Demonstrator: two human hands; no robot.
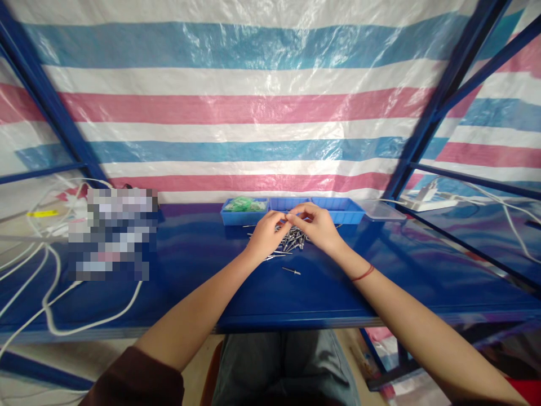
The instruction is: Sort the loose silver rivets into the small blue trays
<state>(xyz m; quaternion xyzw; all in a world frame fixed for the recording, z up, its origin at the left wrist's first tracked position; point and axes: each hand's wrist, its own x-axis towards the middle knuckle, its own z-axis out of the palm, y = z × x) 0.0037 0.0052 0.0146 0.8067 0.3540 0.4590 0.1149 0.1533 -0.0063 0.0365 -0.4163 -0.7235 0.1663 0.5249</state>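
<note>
Over a pile of metal blind rivets (295, 241) on the blue table, my left hand (267, 232) and my right hand (316, 227) meet at their fingertips. The fingers of both are closed in a pinch. Whatever lies between them is too small and too covered to make out. One loose blind rivet (291, 271) rests nearer the table's front edge, apart from the pile. Just behind my hands stands a blue divided bin (349, 215). Its left compartment holds green and clear plastic packets (245, 204); my hands partly hide the middle one.
A clear plastic lid (384, 211) lies right of the bin. White cables (53, 304) loop across the table's left side, near a pixelated patch. A white power strip (429, 198) sits at the back right. Blue metal posts (443, 96) and a striped sheet (253, 107) stand behind.
</note>
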